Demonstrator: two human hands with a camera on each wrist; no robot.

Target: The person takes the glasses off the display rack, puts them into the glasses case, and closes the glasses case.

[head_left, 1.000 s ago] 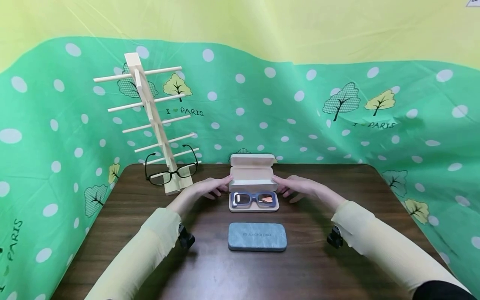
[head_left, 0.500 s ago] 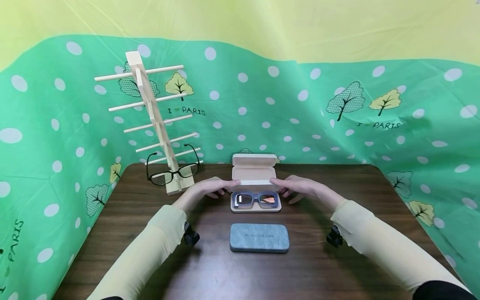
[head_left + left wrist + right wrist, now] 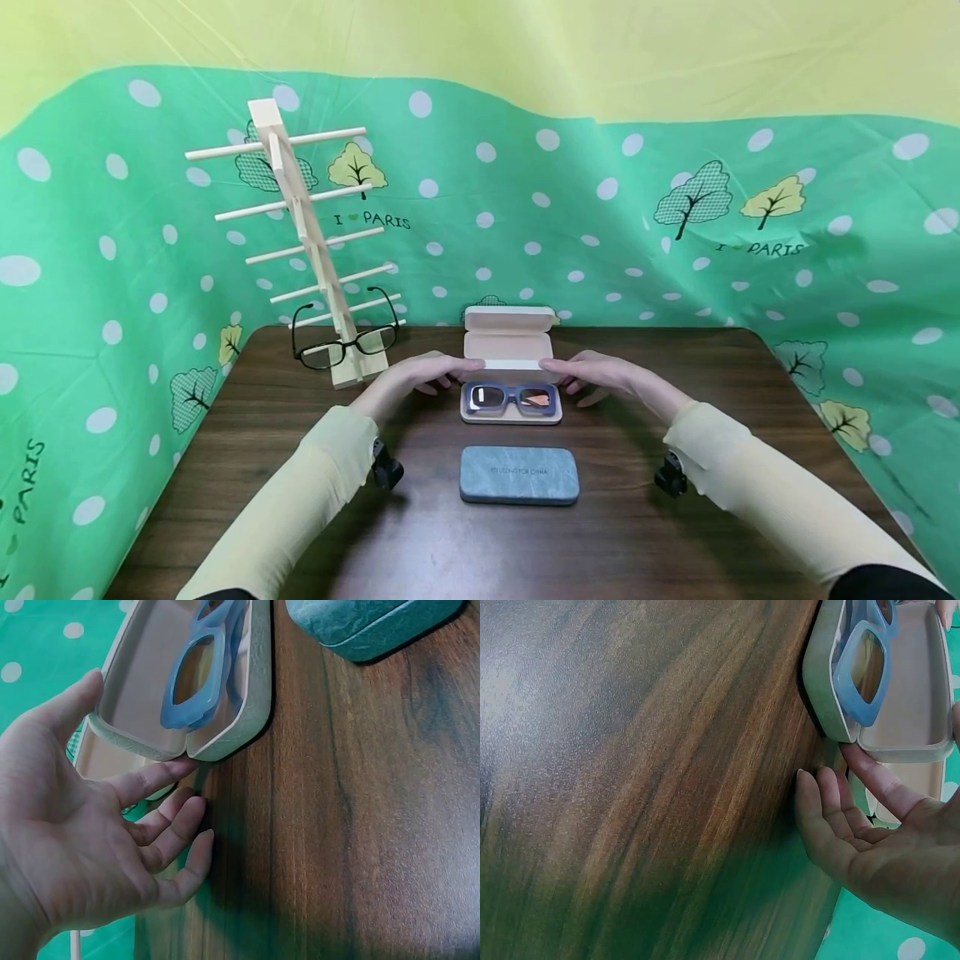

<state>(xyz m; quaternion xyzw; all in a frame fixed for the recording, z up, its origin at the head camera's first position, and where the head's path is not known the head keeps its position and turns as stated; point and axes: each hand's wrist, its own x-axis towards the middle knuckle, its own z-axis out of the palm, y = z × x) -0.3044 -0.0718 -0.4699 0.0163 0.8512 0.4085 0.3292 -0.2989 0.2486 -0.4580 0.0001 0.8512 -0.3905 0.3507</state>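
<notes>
In the head view, an open glasses case [image 3: 512, 420] stands mid-table, with blue-framed glasses [image 3: 512, 395] in its base and its lid [image 3: 513, 376] raised. My left hand [image 3: 429, 369] is at the lid's left side, thumb on its upper edge; the left wrist view shows the index finger at the hinge and the other fingers loosely bent. My right hand [image 3: 600, 372] pinches the right side likewise, index finger [image 3: 885, 784] below the hinge; its thumb is mostly cut off in the right wrist view. Directly behind is a second open case [image 3: 507, 345], pale inside.
A closed blue glasses case [image 3: 519, 475] lies nearer on the wooden table [image 3: 420, 550]. At the back left, a wooden peg rack [image 3: 309, 217] carries black-framed glasses [image 3: 344, 343] on a low peg. A green patterned cloth [image 3: 480, 192] hangs behind the table.
Both thumbs have shifted inward from the lid's sides onto its upper edge, the left one farther. The case and glasses have stayed in place; the head view has tilted slightly.
</notes>
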